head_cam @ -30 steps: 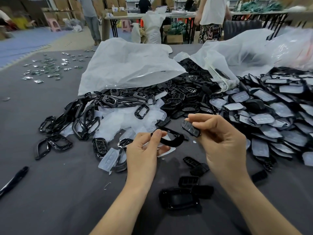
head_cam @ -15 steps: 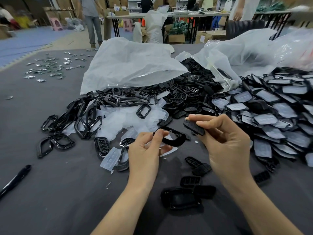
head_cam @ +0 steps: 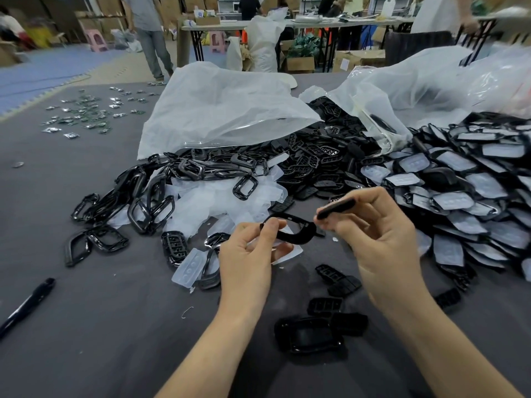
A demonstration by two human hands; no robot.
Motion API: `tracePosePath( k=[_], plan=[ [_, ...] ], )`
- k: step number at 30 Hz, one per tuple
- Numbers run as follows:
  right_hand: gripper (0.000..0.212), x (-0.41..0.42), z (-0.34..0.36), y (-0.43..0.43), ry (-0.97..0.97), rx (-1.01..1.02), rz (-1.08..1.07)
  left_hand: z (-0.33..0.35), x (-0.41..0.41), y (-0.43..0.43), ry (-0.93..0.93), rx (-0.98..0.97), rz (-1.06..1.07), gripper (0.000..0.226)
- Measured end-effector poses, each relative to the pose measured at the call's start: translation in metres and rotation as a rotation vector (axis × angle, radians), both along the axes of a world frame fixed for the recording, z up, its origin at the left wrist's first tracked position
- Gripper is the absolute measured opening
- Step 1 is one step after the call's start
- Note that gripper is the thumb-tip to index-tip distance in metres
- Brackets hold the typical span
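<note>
Many loose shells (head_cam: 316,159) around black frame (head_cam: 296,238)

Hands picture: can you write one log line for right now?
left hand: pinches black frame | right hand: pinches black insert | both over grey table

I find open cloth (head_cam: 129,326) left of the black casing (head_cam: 309,336); loose button plates (head_cam: 324,307) (small, black) crowd just behind it.
</note>
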State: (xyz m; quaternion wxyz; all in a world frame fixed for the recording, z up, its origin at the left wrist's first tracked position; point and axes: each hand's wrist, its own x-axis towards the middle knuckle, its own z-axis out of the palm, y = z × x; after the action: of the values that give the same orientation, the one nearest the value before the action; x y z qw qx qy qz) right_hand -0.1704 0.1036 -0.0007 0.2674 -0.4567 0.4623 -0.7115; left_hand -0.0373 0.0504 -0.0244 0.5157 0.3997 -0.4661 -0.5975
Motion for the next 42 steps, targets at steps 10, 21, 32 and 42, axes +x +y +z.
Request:
tracePosePath(
  k=[10, 21, 32, 42],
  plan=[
    [0.024, -0.001, 0.000, 0.000, 0.174, 0.179, -0.062, -0.001, 0.000, 0.000, 0.018, -0.017, -0.016, 0.015],
    [0.023, 0.001, -0.008, 0.000, 0.467, 0.299, -0.172, -0.001, -0.001, 0.001, 0.042, -0.041, -0.138, 0.024],
    [0.022, 0.001, -0.008, -0.003, 0.304, 0.267, -0.013, -0.006, 0.000, -0.002, 0.035, -0.085, -0.123, 0.050],
    [0.025, -0.007, 0.010, 0.004, 0.266, 0.287, 0.170, -0.001, 0.001, 0.001, -0.058, -0.126, -0.181, 0.051]
  ],
)
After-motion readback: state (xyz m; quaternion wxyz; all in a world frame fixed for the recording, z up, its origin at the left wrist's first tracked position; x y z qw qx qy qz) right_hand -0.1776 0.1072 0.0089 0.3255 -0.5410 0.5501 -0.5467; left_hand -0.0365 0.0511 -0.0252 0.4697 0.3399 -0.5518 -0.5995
